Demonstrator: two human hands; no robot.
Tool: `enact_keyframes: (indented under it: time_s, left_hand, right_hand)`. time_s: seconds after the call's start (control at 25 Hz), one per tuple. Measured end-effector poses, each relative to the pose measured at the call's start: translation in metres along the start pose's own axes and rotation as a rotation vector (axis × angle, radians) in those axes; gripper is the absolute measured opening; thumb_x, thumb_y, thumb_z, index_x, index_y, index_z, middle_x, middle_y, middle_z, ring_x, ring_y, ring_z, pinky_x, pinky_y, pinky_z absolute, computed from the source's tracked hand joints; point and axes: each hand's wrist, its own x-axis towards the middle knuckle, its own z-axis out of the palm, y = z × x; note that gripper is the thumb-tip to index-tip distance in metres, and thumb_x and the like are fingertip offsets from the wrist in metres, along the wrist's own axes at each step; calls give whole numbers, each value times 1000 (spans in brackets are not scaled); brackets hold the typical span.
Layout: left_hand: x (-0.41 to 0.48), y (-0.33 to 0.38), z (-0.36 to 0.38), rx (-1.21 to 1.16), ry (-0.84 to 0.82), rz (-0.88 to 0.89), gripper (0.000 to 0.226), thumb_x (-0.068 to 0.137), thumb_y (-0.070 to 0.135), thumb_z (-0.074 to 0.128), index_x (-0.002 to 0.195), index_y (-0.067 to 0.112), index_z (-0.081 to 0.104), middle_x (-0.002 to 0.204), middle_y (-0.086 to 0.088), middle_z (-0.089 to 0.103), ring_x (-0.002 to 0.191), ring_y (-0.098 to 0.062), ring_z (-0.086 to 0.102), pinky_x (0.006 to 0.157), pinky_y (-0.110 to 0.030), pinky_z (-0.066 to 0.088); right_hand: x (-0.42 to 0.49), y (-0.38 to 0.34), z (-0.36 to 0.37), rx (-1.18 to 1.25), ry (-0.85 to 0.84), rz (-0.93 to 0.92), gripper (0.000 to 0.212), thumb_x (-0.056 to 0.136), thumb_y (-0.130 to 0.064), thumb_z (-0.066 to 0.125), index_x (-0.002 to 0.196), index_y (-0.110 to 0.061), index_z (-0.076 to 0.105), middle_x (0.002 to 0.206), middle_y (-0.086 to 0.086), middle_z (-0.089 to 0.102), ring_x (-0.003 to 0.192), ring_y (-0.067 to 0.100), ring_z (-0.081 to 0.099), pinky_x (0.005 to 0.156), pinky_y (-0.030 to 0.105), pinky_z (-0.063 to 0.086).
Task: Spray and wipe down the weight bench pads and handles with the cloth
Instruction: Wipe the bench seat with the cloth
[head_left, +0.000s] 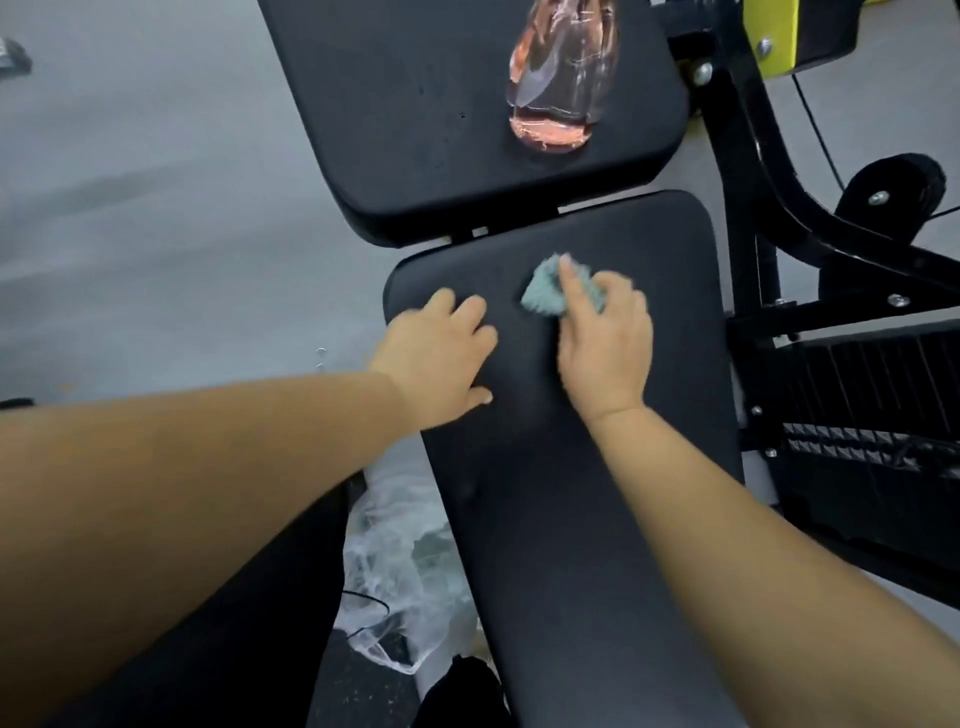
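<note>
The right hand (605, 348) grips the green cloth (545, 292) at the top of the long pad (571, 519): the wiping step, I think. The left hand (436, 358) lies flat, holding nothing. Next, maybe the far pad (415, 130), where the spray bottle (556, 104) stands.

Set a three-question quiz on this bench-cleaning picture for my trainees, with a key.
1. True or false: the right hand holds the teal cloth against the near bench pad.
2. The bottle of pink liquid stands on: A) the floor B) the far bench pad C) the plastic bag.
3. Fill in: the left hand rests on the near bench pad holding ___.
Key: 1 true; 2 B; 3 nothing.
</note>
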Motion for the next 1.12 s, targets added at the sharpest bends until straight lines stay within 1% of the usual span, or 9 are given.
enact_keyframes:
  time_s: [0.08, 0.16, 0.32, 0.36, 0.52, 0.72, 0.84, 1.0, 1.12]
  left_hand:
    - [19, -19, -6, 21, 136, 59, 48, 90, 50, 46, 124, 17, 46, 128, -6, 40, 115, -29, 38, 83, -37, 36]
    - [31, -38, -9, -55, 244, 3, 33, 89, 33, 45, 117, 15, 52, 121, -7, 47, 110, -31, 42, 77, -38, 33]
    - [38, -94, -15, -182, 397, -108, 31, 81, 14, 48, 109, 9, 60, 117, -13, 53, 107, -37, 45, 74, -40, 36]
    - [39, -110, -15, -185, 363, -133, 32, 83, 15, 49, 113, 9, 58, 122, -12, 50, 113, -35, 42, 79, -40, 36]
    - [53, -162, -23, -201, 204, -39, 55, 83, 39, 57, 131, 16, 45, 139, -6, 34, 127, -30, 30, 100, -39, 32]
    - [83, -220, -37, -302, 97, 47, 65, 84, 51, 57, 139, 21, 37, 145, 1, 30, 133, -25, 26, 106, -38, 32]
    - [100, -236, -49, -270, -25, 55, 81, 73, 59, 65, 139, 21, 34, 141, 1, 31, 128, -25, 29, 103, -36, 33]
    - [111, -229, -58, -260, -61, 9, 86, 64, 58, 74, 132, 18, 38, 133, -2, 35, 119, -26, 34, 94, -34, 37]
    - [110, -228, -62, -245, -86, -2, 87, 63, 58, 76, 130, 17, 39, 131, -2, 35, 118, -26, 35, 92, -34, 39]
  right_hand:
    - [23, -18, 5, -9, 90, 361, 44, 83, -18, 47, 124, -18, 61, 100, 18, 60, 69, 34, 53, 62, 37, 46]
    - [29, -59, 14, 26, 146, 501, 43, 83, -18, 46, 124, -18, 62, 100, 17, 60, 69, 34, 52, 63, 36, 43]
    - [5, -66, 11, 39, -13, -128, 44, 85, -13, 48, 128, -20, 54, 104, 13, 52, 66, 31, 48, 59, 35, 42]
    - [13, -56, 6, 52, -38, -172, 43, 85, -13, 47, 128, -20, 53, 102, 14, 53, 66, 32, 49, 58, 36, 45]
    - [61, -77, 12, 2, 24, 258, 41, 85, -17, 44, 122, -13, 62, 97, 20, 59, 68, 35, 51, 62, 38, 47]
    - [117, -130, 34, 87, -55, 378, 40, 86, -13, 55, 126, -12, 59, 110, 20, 56, 84, 36, 53, 72, 39, 48]
    - [116, -135, 37, -79, -24, 273, 39, 86, -22, 46, 118, -9, 63, 103, 20, 60, 72, 35, 54, 65, 36, 49]
    - [119, -122, 35, -51, -52, -20, 35, 85, -19, 47, 113, -10, 66, 96, 18, 61, 65, 32, 52, 60, 34, 49]
    - [127, -126, 38, -19, -50, 33, 34, 84, -18, 47, 110, -11, 68, 94, 16, 62, 64, 31, 52, 57, 34, 48]
